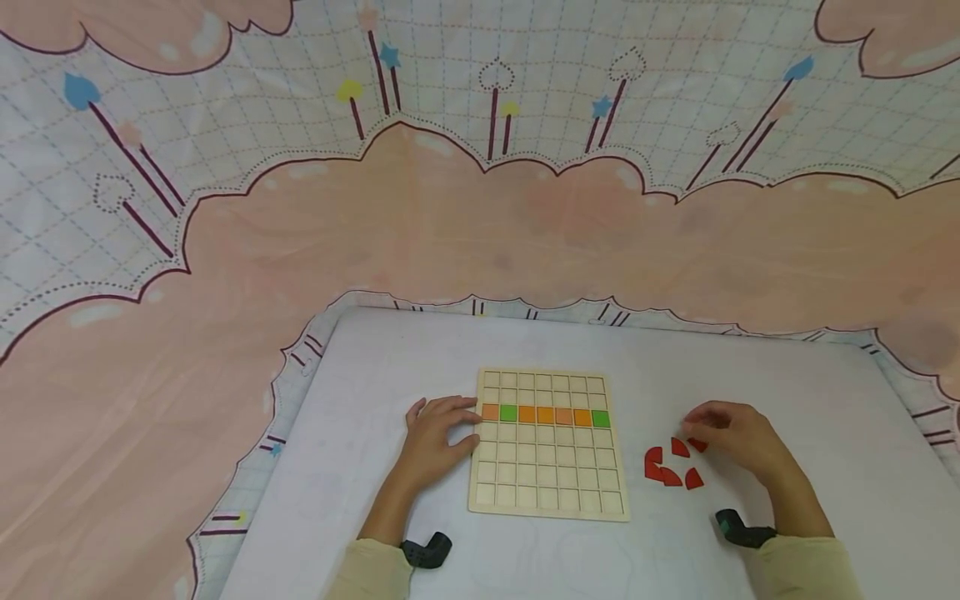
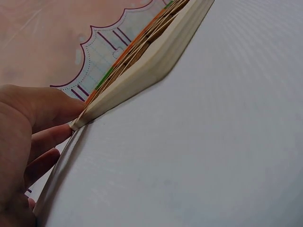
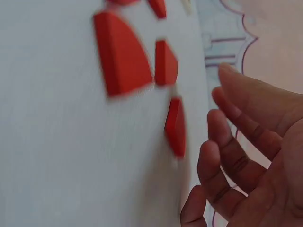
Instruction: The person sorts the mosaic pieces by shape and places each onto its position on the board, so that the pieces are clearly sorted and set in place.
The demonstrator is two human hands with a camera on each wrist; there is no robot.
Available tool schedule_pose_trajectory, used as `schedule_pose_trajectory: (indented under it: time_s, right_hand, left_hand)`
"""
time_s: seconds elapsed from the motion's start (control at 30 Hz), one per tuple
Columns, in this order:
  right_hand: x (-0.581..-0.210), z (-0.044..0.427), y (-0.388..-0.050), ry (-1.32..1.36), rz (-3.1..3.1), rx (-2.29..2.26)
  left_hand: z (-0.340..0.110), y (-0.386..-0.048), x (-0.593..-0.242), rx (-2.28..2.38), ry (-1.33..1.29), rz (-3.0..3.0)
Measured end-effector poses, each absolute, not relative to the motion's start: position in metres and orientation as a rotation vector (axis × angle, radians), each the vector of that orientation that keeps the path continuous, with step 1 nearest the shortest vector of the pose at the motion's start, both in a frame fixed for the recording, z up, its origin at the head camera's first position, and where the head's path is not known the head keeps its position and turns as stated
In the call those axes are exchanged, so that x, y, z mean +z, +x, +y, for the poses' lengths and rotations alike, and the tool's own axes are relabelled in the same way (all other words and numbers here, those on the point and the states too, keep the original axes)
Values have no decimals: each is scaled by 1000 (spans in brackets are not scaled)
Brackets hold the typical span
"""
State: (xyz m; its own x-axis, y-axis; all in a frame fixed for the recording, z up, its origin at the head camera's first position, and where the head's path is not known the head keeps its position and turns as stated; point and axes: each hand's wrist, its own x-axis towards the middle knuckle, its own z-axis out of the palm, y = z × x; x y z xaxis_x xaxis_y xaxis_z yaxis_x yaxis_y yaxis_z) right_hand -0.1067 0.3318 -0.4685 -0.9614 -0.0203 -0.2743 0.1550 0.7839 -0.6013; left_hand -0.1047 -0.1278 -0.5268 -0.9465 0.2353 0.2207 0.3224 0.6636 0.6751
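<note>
The board point(image 1: 551, 467) lies flat on the white table point(image 1: 390, 358), between the two hands, its face ruled into small square cells. The third row from the top holds coloured squares point(image 1: 546, 414), one to a cell: from left to right pale orange, green, orange, orange, pale orange, orange, green. The cells above and below that row show pale wood.

The left hand point(image 1: 438, 446) is at the board's left edge, its fingers spread and only slightly bent. In the left wrist view the thumb and the nearest finger meet the rim, thumb higher, with no firm grip.

Right of the board, well apart from it, the red pieces point(image 1: 671, 477) lie in a loose cluster on the table, wedge-shaped with one curved side. Some touch or overlap; which, I cannot tell exactly. The right hand point(image 1: 738, 437) is at the cluster's far right, partly covering one piece in the head view. Its fingers are loosely bent, with a gap between thumb and fingers, and hold nothing; the right wrist view shows the nearest piece just beside the fingertips. The pieces are blurred there.
</note>
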Motion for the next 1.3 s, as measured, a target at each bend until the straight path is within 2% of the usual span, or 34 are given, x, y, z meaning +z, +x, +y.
schedule_pose_trajectory:
  time_s: [0.4, 1.3]
  right_hand:
    - [-473, 354, -103, 105, 2633, -844]
    - [-480, 343, -101, -27, 2751, -913]
  left_hand:
    - [-128, -105, -529, -1144, -458, -2771]
    - [-127, -106, -528, -1146, -453, -2763]
